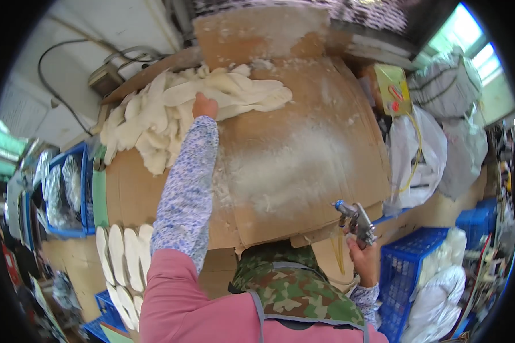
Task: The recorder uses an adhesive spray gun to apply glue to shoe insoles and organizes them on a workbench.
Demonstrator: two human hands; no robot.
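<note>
While the left hand (205, 106) reaches far over the table, its fingers are curled down on the heap of cream-white soft insole-shaped pieces (171, 114), at the far left of the brown cardboard sheet (326, 114); if they really pinch one piece, I cannot tell. The right hand (365, 257) is closed round the grip of a small metal spray gun (355, 219) at the near right edge. White glue residue (286, 171) covers the cardboard's middle. A blue plastic crate (406, 268) w/ white pieces stands at the right, below.
</note>
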